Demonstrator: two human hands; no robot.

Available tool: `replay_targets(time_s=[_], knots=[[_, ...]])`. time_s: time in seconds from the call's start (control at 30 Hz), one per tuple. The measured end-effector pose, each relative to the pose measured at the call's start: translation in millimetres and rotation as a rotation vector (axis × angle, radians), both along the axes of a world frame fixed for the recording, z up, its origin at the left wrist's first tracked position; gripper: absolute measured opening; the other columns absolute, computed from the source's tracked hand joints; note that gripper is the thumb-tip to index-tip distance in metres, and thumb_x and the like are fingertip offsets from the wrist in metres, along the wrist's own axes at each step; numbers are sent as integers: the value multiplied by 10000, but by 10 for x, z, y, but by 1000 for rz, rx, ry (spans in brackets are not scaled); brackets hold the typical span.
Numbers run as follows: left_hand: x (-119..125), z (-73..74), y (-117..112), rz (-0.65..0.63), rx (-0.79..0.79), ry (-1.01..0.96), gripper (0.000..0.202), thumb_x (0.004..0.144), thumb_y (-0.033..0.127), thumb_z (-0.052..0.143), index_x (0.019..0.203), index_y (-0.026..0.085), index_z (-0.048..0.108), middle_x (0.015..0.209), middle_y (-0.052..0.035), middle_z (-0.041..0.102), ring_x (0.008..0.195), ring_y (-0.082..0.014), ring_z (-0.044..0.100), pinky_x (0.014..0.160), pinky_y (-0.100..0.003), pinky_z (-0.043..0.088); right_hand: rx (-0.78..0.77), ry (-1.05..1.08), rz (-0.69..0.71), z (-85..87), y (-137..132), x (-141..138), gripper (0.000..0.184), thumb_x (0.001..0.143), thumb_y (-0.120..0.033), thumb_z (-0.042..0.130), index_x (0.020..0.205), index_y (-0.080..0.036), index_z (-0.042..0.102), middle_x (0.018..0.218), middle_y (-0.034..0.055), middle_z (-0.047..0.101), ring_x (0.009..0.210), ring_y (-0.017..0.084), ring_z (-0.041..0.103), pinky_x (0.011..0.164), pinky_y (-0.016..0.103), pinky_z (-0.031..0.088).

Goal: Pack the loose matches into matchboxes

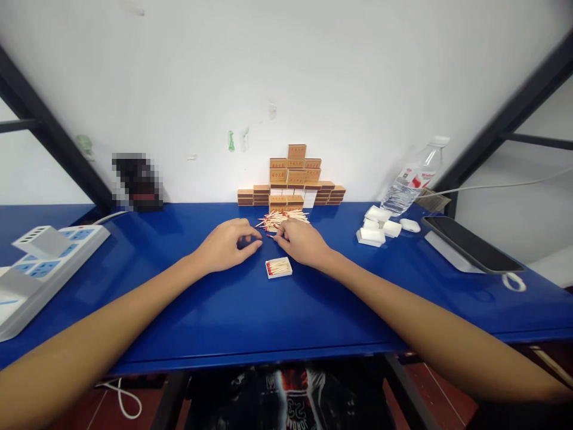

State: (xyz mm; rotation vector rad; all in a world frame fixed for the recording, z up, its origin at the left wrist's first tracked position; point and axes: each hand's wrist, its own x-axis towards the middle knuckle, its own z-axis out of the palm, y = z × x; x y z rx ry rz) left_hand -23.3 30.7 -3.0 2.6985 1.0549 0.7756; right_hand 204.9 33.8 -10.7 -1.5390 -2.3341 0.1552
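My right hand pinches a match whose red head points left, at the front edge of a loose pile of matches. To the left of it, my left hand rests over the blue table with fingers curved, thumb apart and nothing held. Between and just in front of both hands lies a small white matchbox tray, partly filled with matches, their red heads to the left. Behind the pile, brown matchboxes are stacked in steps against the wall, with a few white pieces among them.
White matchbox pieces lie in a heap on the right, beside a white earphone case. A tilted plastic bottle leans behind them. A phone sits at far right. At left are a power strip and a blurred dark object.
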Motion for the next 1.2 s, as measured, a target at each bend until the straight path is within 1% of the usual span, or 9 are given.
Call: replay_targets(time_s=[0.07, 0.13, 0.27, 0.4, 0.53, 0.67, 0.8, 0.97, 1.2], knots=[[-29, 35, -43, -13, -50, 0, 270, 951, 431, 646, 1018, 203, 773, 810, -23, 636, 679, -145, 548, 655, -292, 448, -13, -23, 34, 8, 8, 36, 148, 1000, -255, 610, 888, -174, 662, 995, 102, 714, 900, 211, 647, 749, 303, 422], [-34, 67, -107, -40, -88, 18, 347, 927, 516, 669, 1034, 202, 769, 806, -20, 630, 669, -141, 543, 641, -287, 444, -29, -27, 83, 20, 8, 83, 138, 1012, -244, 600, 906, -169, 647, 1027, 109, 708, 928, 209, 640, 773, 300, 427], [25, 108, -242, -85, -90, 71, 454, 860, 599, 723, 1073, 200, 757, 829, -24, 627, 731, -161, 579, 686, -298, 461, -54, 32, 168, 69, -21, 189, 162, 1036, -253, 554, 910, -169, 612, 1015, 101, 687, 899, 202, 611, 777, 303, 431], [86, 104, -313, -117, -70, 111, 552, 774, 660, 779, 1073, 197, 747, 838, -20, 631, 758, -175, 592, 684, -304, 457, -65, 118, 251, 182, -119, 284, 156, 1039, -255, 517, 913, -184, 576, 989, 85, 667, 866, 198, 584, 764, 308, 429], [90, 75, -324, -119, -77, 105, 464, 795, 599, 790, 1031, 203, 748, 828, -8, 628, 731, -159, 588, 640, -287, 436, -180, 119, 367, 297, -269, 352, 188, 1044, -301, 503, 897, -207, 574, 933, 58, 664, 825, 191, 566, 729, 305, 418], [75, 56, -318, -120, -73, 95, 394, 832, 545, 773, 1025, 203, 751, 826, -5, 617, 728, -151, 578, 642, -287, 436, -255, 47, 418, 313, -360, 360, 154, 1035, -274, 510, 920, -204, 585, 976, 67, 673, 837, 194, 573, 744, 312, 420], [89, 56, -317, -128, -41, 98, 444, 832, 588, 762, 1051, 202, 739, 825, -11, 619, 778, -172, 579, 679, -300, 447, -265, 35, 441, 277, -385, 327, 161, 1037, -284, 500, 937, -200, 595, 994, 74, 672, 852, 198, 582, 770, 319, 429], [113, 55, -320, -131, -56, 121, 329, 887, 517, 726, 975, 200, 732, 823, -11, 636, 779, -170, 583, 677, -289, 436, -278, 63, 466, 271, -402, 298, 147, 1026, -284, 511, 942, -189, 586, 974, 74, 656, 813, 188, 556, 732, 312, 414], [102, 40, -321, -144, -35, 110, 328, 897, 519, 719, 930, 193, 712, 813, -11, 640, 768, -168, 584, 671, -288, 427, -209, 86, 452, 272, -398, 242, 135, 1004, -255, 558, 894, -191, 603, 870, 41, 633, 744, 164, 498, 680, 301, 362]])
